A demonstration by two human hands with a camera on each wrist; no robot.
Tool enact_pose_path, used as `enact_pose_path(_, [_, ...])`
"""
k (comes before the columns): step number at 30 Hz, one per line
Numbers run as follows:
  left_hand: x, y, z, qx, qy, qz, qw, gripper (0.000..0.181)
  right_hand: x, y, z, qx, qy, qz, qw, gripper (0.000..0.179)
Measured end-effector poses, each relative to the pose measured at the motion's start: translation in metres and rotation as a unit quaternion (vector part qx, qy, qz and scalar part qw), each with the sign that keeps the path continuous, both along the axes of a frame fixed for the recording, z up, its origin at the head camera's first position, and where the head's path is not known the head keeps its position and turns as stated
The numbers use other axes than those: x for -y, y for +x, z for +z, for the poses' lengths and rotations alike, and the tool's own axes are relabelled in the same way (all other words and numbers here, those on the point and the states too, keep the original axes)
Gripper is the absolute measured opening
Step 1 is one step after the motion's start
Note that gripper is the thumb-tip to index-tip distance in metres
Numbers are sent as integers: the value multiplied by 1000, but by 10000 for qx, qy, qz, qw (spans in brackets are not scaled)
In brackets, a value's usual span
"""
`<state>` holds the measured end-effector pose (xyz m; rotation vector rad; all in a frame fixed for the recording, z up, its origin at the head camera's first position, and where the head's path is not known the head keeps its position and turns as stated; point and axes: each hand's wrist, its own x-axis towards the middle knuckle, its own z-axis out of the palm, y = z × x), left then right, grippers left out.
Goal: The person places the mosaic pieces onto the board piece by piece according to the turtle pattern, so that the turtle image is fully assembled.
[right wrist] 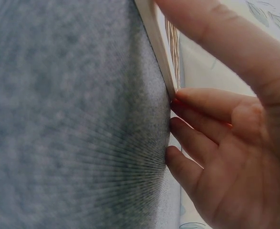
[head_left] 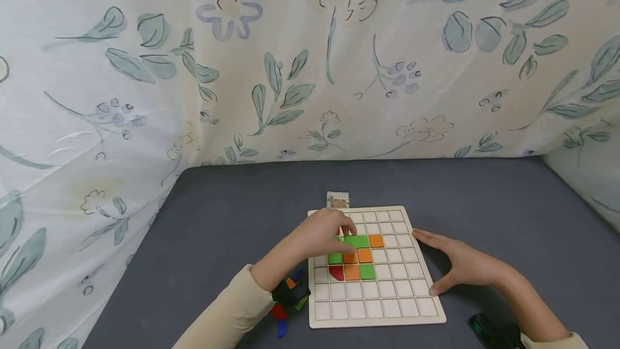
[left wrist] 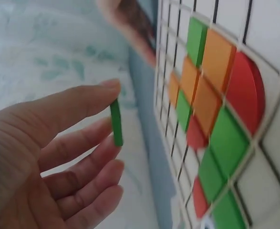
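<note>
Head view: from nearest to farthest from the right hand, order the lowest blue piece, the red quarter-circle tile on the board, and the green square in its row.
1. Green square: on the board, row's right end.
2. Red quarter-circle tile: row's left end.
3. Blue piece: on the table, left of the board.

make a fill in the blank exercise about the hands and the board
1. The left hand pinches a tile coloured ____.
2. The right hand touches the board along its ____.
3. In the head view, the curved piece on the board is coloured ____.
4. Loose pieces lie beside the board, near the person's ____ arm.

Missing words: green; edge; red; left
</note>
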<state>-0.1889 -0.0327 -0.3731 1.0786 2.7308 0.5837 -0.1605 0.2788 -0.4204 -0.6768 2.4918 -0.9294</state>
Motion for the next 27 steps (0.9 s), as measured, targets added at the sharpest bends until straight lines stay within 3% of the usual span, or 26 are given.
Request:
enact_pose_path(7, [-33, -1, -19, -185, -547, 47, 9983, 24, 2, 1, 1, -27, -29, 65, 10000, 111])
enact_pose_path(10, [-43, -2, -26, -138, -579, 30, 9982, 23, 1, 1, 0, -28, -63, 77, 9999, 112])
enact_pose_path(15, [-54, 0, -32, -257, -666, -76, 9974, 22, -1, 1, 1, -70, -84, 116, 9999, 111])
enact_pose_path(19, [-61, 4, -36, -624, -869, -224, 9940, 21, -1, 1, 1, -97, -83, 125, 9998, 112])
enact_pose_path(22, [-64, 5, -37, -795, -979, -185, 9918, 22, -1, 1, 1, -100, -72, 117, 9999, 112])
enact_pose_path(27, [-67, 5, -39, -753, -985, -50, 9923, 22, -1, 1, 0, -164, -39, 115, 9998, 112])
